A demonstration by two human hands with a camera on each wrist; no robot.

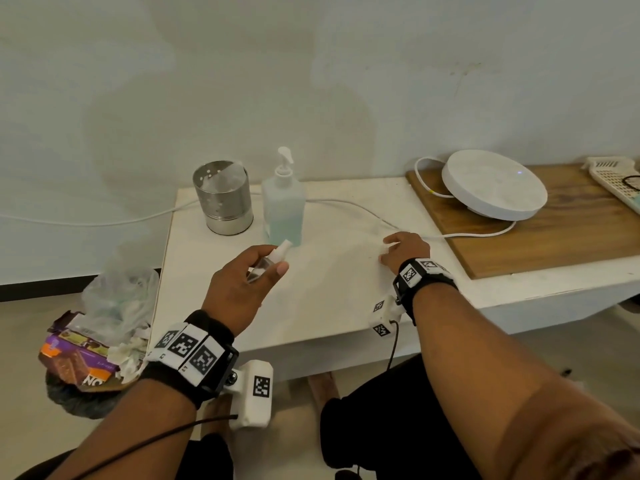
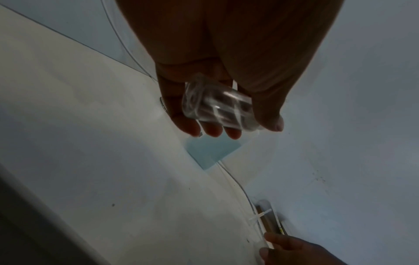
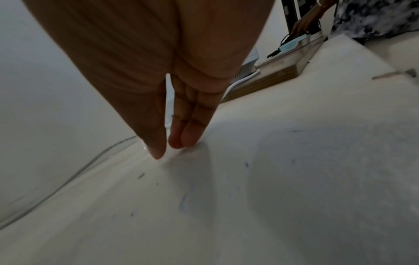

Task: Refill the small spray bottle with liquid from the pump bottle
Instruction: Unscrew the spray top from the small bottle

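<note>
My left hand point(image 1: 273, 271) grips a small clear spray bottle point(image 1: 266, 263) above the white table point(image 1: 329, 306), its white nozzle pointing toward the pump bottle. In the left wrist view the fingers and thumb wrap the spray bottle point(image 2: 217, 109). The pump bottle point(image 1: 284, 209), clear and partly filled with pale blue-green liquid, stands upright just behind it; its base point(image 2: 211, 152) shows below my fingers. My right hand point(image 1: 403, 252) rests on the table to the right, and its straight fingertips point(image 3: 183, 138) touch the surface. A small pale thing lies by those fingers; I cannot tell what it is.
A perforated steel holder point(image 1: 223, 199) stands left of the pump bottle. A white cable point(image 1: 363, 209) runs across the table to a round white device point(image 1: 495, 185) on a wooden board point(image 1: 554, 237). A bag of wrappers point(image 1: 104, 323) sits by the table's left edge.
</note>
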